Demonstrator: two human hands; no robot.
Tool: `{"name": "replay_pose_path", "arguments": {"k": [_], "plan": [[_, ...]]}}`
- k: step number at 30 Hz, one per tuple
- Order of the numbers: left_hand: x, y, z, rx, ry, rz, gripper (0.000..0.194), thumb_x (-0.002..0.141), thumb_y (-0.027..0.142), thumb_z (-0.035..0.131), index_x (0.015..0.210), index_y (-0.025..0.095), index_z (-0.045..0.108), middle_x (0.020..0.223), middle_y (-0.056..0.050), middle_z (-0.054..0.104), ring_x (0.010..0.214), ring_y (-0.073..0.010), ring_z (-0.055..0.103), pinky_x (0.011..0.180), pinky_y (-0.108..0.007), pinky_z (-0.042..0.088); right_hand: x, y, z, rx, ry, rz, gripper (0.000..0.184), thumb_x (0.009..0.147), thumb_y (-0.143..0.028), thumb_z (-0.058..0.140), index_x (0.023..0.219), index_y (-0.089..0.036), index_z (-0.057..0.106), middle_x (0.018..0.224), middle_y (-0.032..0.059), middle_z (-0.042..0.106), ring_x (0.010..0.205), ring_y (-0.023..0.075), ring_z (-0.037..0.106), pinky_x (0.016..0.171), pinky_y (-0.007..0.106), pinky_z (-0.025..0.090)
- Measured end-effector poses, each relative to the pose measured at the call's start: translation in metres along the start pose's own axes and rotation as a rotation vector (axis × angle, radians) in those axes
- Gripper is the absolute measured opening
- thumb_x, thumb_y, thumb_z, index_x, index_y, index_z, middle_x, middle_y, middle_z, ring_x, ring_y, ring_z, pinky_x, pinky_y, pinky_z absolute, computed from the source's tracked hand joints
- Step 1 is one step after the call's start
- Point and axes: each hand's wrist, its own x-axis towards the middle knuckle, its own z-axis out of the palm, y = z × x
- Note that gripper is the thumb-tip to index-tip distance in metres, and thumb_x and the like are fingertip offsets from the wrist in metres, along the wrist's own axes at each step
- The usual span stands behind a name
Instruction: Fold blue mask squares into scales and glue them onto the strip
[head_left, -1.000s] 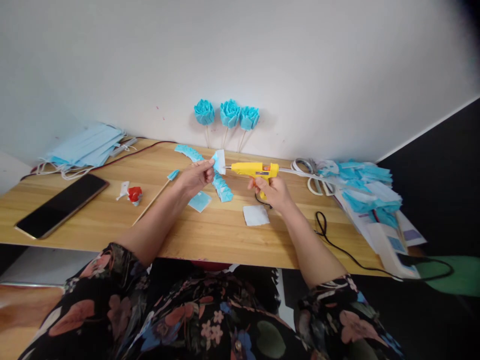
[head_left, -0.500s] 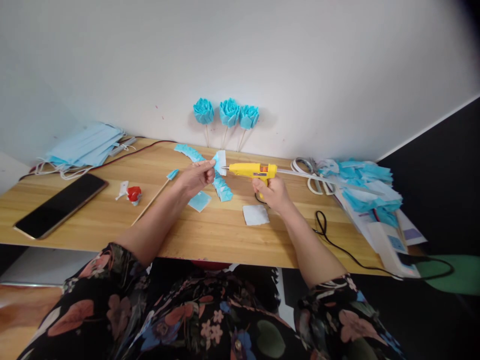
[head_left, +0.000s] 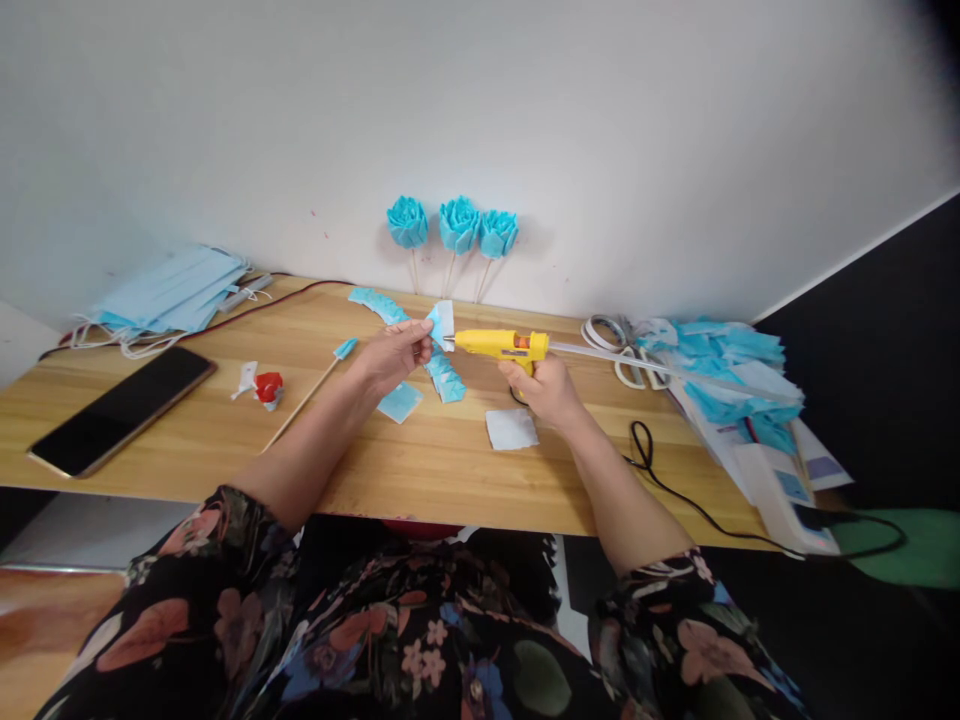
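Between the fingers of my left hand (head_left: 397, 355) is a small blue-and-white fabric piece (head_left: 444, 318), pinched at its left side. My right hand (head_left: 549, 388) grips a yellow glue gun (head_left: 499, 345) by its handle. The gun's metal nozzle points left, at the lower edge of the fabric piece; I cannot tell whether it touches. A long clear glue stick (head_left: 592, 353) sticks out of the gun's back. Under and beside my left hand lie a row of folded blue pieces (head_left: 446, 380) and a flat blue square (head_left: 400, 402). A white square (head_left: 511, 430) lies below the gun.
Several blue face masks (head_left: 169, 290) and a phone (head_left: 124, 412) lie left, near a blue-tipped stick (head_left: 304, 402) and a red wrapper (head_left: 268, 388). Blue fabric flowers (head_left: 459, 224) lean on the wall. Scissors (head_left: 637, 370), a tape roll (head_left: 600, 332), fabric scraps (head_left: 735, 370) and a black cable (head_left: 697, 512) are right.
The glue gun has shifted slightly left and a little down in my right hand's grip. My left hand and the fabric piece have hardly moved.
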Motion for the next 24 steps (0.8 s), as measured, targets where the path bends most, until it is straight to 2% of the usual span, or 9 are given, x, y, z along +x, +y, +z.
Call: {"name": "replay_pose_path", "arguments": {"k": [4, 7, 10, 12, 15, 17, 20, 24], "plan": [[0.0, -0.001, 0.001, -0.017, 0.002, 0.007, 0.023, 0.085, 0.023, 0.077, 0.067, 0.012, 0.069, 0.065, -0.003, 0.066, 0.058, -0.0091, 0.057, 0.055, -0.022, 0.042, -0.001, 0.003, 0.001, -0.027, -0.005, -0.013, 0.041, 0.084, -0.056, 0.056, 0.062, -0.022, 0.047, 0.056, -0.0037, 0.042, 0.054, 0.0113, 0.036, 0.053, 0.026, 0.031], [0.002, -0.001, -0.001, -0.014, 0.015, 0.013, 0.024, 0.083, 0.024, 0.079, 0.066, 0.012, 0.068, 0.062, -0.002, 0.064, 0.057, -0.0087, 0.057, 0.056, -0.022, 0.041, -0.002, 0.003, 0.001, -0.044, -0.002, -0.008, 0.041, 0.082, -0.056, 0.058, 0.062, -0.022, 0.049, 0.055, -0.0035, 0.046, 0.054, 0.0117, 0.039, 0.054, 0.027, 0.032], [0.005, 0.001, -0.006, -0.056, 0.077, 0.037, 0.025, 0.082, 0.025, 0.08, 0.065, 0.013, 0.065, 0.06, 0.0, 0.063, 0.054, -0.0083, 0.056, 0.055, -0.021, 0.042, -0.002, 0.004, -0.001, -0.03, -0.017, -0.027, 0.043, 0.082, -0.056, 0.059, 0.059, -0.022, 0.051, 0.055, -0.0023, 0.051, 0.055, 0.0124, 0.044, 0.056, 0.027, 0.036], [0.007, 0.004, -0.008, -0.098, 0.129, 0.059, 0.027, 0.082, 0.026, 0.08, 0.064, 0.013, 0.064, 0.06, 0.0, 0.063, 0.054, -0.0079, 0.056, 0.055, -0.021, 0.042, 0.0, 0.006, -0.003, 0.017, -0.031, -0.036, 0.045, 0.085, -0.058, 0.058, 0.06, -0.021, 0.057, 0.06, 0.0003, 0.058, 0.058, 0.0134, 0.049, 0.059, 0.027, 0.041], [0.007, 0.008, -0.007, -0.124, 0.181, 0.073, 0.029, 0.082, 0.028, 0.079, 0.063, 0.014, 0.063, 0.059, 0.001, 0.062, 0.054, -0.0073, 0.056, 0.055, -0.021, 0.041, 0.006, 0.013, -0.005, 0.193, -0.024, 0.019, 0.05, 0.086, -0.066, 0.055, 0.073, -0.019, 0.068, 0.075, 0.0055, 0.07, 0.062, 0.0138, 0.054, 0.06, 0.027, 0.046], [0.006, 0.009, -0.005, -0.119, 0.187, 0.067, 0.03, 0.08, 0.029, 0.081, 0.062, 0.014, 0.062, 0.058, 0.002, 0.06, 0.053, -0.0072, 0.056, 0.054, -0.021, 0.041, 0.01, 0.017, -0.009, 0.343, 0.035, 0.105, 0.054, 0.083, -0.072, 0.057, 0.083, -0.02, 0.07, 0.083, 0.0076, 0.073, 0.066, 0.0144, 0.057, 0.055, 0.025, 0.047], [0.004, 0.009, -0.003, -0.108, 0.163, 0.052, 0.029, 0.079, 0.029, 0.082, 0.063, 0.014, 0.062, 0.059, 0.002, 0.06, 0.053, -0.0071, 0.055, 0.054, -0.021, 0.041, 0.017, 0.023, -0.017, 0.484, 0.189, 0.22, 0.058, 0.08, -0.076, 0.06, 0.095, -0.021, 0.068, 0.089, 0.0082, 0.075, 0.074, 0.0152, 0.063, 0.05, 0.022, 0.048], [0.004, 0.006, -0.004, -0.106, 0.116, 0.036, 0.028, 0.079, 0.029, 0.082, 0.065, 0.015, 0.062, 0.06, 0.001, 0.062, 0.054, -0.0075, 0.056, 0.054, -0.021, 0.042, 0.026, 0.039, -0.032, 0.586, 0.37, 0.359, 0.056, 0.083, -0.075, 0.059, 0.09, -0.02, 0.066, 0.082, 0.0052, 0.071, 0.066, 0.0122, 0.062, 0.047, 0.02, 0.049]]}}
